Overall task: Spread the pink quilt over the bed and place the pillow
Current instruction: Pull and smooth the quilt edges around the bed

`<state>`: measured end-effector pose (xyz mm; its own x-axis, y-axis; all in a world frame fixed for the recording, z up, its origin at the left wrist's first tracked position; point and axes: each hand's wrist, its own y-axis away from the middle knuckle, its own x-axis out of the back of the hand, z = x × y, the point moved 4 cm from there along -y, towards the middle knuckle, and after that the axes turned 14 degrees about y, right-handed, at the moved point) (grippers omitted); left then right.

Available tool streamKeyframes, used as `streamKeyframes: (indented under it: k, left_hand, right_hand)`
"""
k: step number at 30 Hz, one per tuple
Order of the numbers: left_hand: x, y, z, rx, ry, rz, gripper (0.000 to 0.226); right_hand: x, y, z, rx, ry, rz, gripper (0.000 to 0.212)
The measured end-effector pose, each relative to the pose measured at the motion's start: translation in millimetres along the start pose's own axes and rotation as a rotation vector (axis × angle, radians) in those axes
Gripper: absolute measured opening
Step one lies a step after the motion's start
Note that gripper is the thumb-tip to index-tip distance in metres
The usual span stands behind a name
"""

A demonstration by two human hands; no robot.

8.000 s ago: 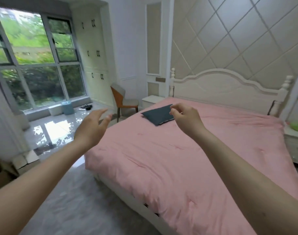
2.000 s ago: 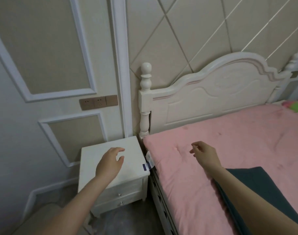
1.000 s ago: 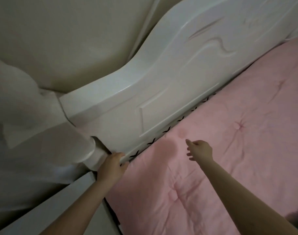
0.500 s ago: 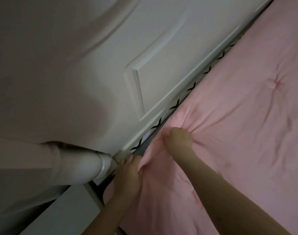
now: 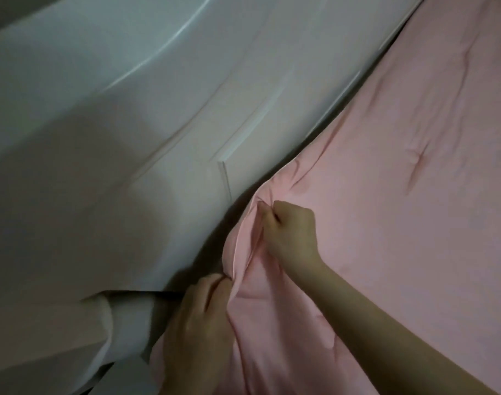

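The pink quilt [image 5: 386, 195] edge was pinched by both grips, right hand [image 5: 290, 235] farther, left hand [image 5: 198, 323] nearer, alongside the headboard [image 5: 158, 138].

The headboard [image 5: 158, 132] fills the view from nine o'clock round to one o'clock, running on a slant from seven o'clock up to one o'clock. The quilt [image 5: 400, 195] lies against its foot and takes up everything from two o'clock round to six o'clock. The quilt's edge follows the same slant, bunched up where it meets the headboard near the centre. The right hand [image 5: 290, 232] sits on that bunched edge just below centre, its forearm trailing off toward four o'clock. The left hand [image 5: 199, 317] is at six o'clock, at the quilt's corner, just beside the bedpost [image 5: 124, 323] at seven o'clock.
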<state>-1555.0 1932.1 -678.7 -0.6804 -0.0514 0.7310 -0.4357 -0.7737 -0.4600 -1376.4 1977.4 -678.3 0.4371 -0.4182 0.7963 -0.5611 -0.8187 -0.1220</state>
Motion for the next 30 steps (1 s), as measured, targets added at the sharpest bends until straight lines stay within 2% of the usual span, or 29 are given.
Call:
streamKeyframes:
  k: [3,6,7,10,11,12,13,15,17,20,22,23,25,27,30]
  left_hand:
    - [15,-7,2,0.0,-0.055,0.146,0.037]
    - [6,-7,-16,0.064,-0.107,0.182,0.046]
    - [-3,-2,-29,0.098,-0.139,0.169,0.053]
    - [-42,29,-66,0.173,-0.25,0.02,0.061]
    - [-53,41,-76,0.185,-0.277,-0.05,0.059]
    - [-63,52,-85,0.199,-0.298,-0.122,0.058]
    - [-71,58,-91,0.213,-0.315,-0.195,0.055]
    - [-83,59,-99,0.263,-0.336,-0.328,0.048]
    - [-87,55,-98,0.313,-0.369,-0.377,0.049]
    - [-74,55,-81,0.234,-0.344,-0.235,0.048]
    - [-60,65,-57,0.151,-0.272,-0.094,0.038]
    - [-54,74,-47,0.168,-0.236,-0.055,0.036]
    - [-59,93,-45,0.335,-0.2,-0.153,0.053]
    - [-74,117,-58,0.524,-0.235,-0.379,0.078]
    - [-90,129,-80,0.577,-0.259,-0.469,0.086]
  right_hand:
    - [0,-12,-26,0.113,-0.005,0.075,0.048]
    - [-24,-19,-19,0.163,0.11,0.123,0.041]
    - [-38,-18,-12,0.163,0.15,0.038,0.037]
    - [-98,5,32,0.146,0.303,-0.509,0.024]
    - [-111,16,44,0.146,0.344,-0.615,0.024]
    - [-119,26,52,0.165,0.332,-0.646,0.031]
    - [-125,33,57,0.17,0.302,-0.653,0.043]
    - [-135,44,63,0.31,0.321,-0.686,0.079]
    - [-133,53,66,0.426,0.402,-0.701,0.096]
    - [-115,60,68,0.461,0.492,-0.546,0.086]
    - [-97,66,66,0.452,0.483,-0.441,0.073]
    - [-90,70,67,0.464,0.457,-0.417,0.071]
    - [-79,74,72,0.525,0.474,-0.373,0.072]
    - [-80,78,84,0.594,0.564,-0.398,0.075]
    - [-89,84,110,0.649,0.704,-0.493,0.077]
